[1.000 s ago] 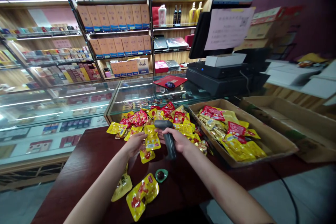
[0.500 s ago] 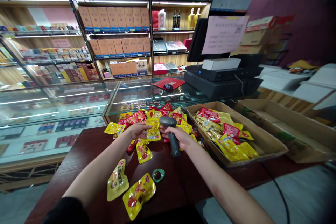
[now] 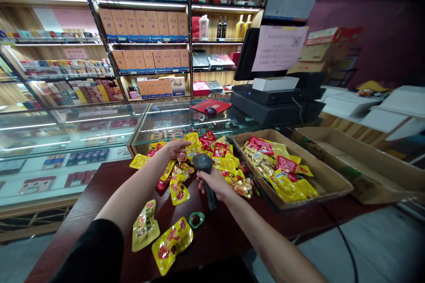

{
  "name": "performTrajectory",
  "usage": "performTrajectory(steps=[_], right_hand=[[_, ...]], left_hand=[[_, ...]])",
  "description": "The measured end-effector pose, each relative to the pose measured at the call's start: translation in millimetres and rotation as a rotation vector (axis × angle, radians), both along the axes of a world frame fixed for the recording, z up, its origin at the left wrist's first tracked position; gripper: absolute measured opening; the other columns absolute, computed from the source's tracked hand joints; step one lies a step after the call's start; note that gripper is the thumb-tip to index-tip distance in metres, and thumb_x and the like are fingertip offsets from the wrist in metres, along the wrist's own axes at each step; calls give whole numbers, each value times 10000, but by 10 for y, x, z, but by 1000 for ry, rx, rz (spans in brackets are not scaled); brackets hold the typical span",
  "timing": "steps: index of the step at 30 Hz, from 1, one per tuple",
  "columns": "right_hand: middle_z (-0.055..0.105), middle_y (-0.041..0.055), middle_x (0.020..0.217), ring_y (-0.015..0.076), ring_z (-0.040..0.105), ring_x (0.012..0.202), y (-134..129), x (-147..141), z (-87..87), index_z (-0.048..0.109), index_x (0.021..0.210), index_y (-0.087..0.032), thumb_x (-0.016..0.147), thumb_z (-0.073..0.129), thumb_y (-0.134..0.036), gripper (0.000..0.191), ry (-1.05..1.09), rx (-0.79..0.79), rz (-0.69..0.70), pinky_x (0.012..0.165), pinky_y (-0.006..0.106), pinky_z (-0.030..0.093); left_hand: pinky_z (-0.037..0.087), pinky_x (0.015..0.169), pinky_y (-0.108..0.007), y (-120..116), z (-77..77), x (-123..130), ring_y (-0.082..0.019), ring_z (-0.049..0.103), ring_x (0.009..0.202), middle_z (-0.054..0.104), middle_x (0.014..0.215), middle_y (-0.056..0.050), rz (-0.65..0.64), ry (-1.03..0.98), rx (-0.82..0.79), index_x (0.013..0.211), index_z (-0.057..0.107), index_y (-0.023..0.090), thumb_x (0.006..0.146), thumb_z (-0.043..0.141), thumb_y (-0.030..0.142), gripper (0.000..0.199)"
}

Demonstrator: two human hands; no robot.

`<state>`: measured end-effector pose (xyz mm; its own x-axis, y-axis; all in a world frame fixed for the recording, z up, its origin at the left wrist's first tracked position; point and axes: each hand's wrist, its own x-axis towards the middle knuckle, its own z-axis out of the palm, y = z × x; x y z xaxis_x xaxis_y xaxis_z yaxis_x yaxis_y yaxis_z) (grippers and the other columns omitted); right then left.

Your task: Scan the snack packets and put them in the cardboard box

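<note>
Closest to me on the dark red tabletop (image 3: 109, 188): large yellow packet (image 3: 172, 245), pale gold packet (image 3: 145, 226) left of it, small green-edged pack (image 3: 197, 219) with a dark round piece just beyond. Next out, a small yellow packet (image 3: 179, 191), flat on the wood, near side of the pile.

Right hand (image 3: 214, 184): fingers closed round the handle of the barcode scanner (image 3: 203, 162), head up, handle slanting down toward me. Left hand (image 3: 175, 149): over the pile's left part, fingers stretched to the right, their tips at the left edge of a yellow snack packet (image 3: 191, 138). Can't tell if they pinch it or only touch it. That packet sits beyond and slightly left of the scanner head.

Mixed snack pile (image 3: 226, 163) around and behind both. Right of it, open carton (image 3: 327, 183) part full of packets. Farther: glass display case (image 3: 159, 119), mouse (image 3: 210, 110) on a red mat (image 3: 222, 105), monitor (image 3: 245, 55) at right, then stocked shelves (image 3: 149, 44).
</note>
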<state>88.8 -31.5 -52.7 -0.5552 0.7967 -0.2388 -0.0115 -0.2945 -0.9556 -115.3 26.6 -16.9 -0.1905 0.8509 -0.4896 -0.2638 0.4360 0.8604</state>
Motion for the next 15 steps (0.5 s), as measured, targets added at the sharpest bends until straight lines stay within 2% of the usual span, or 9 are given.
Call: performTrajectory(steps=[7,15], right_hand=[[474,-45,383,95,426,285,-19,-31,-17,511,629,-177,734,598,-307,189,-84,91,-3,312,202,336],[467,-50,357,100,424,283,-10,-68,15,481,599,-187,735,575,-302,201,-79,102,-15,321,205,341]], left_hand=[[530,518,-213,69,111,-5,-88,583,500,648,714,18,16,30,25,843,559,192,631,799,179,321],[530,527,-223,24,104,3,-95,574,496,639,680,26,30,28,7,796,546,195,612,807,160,322]])
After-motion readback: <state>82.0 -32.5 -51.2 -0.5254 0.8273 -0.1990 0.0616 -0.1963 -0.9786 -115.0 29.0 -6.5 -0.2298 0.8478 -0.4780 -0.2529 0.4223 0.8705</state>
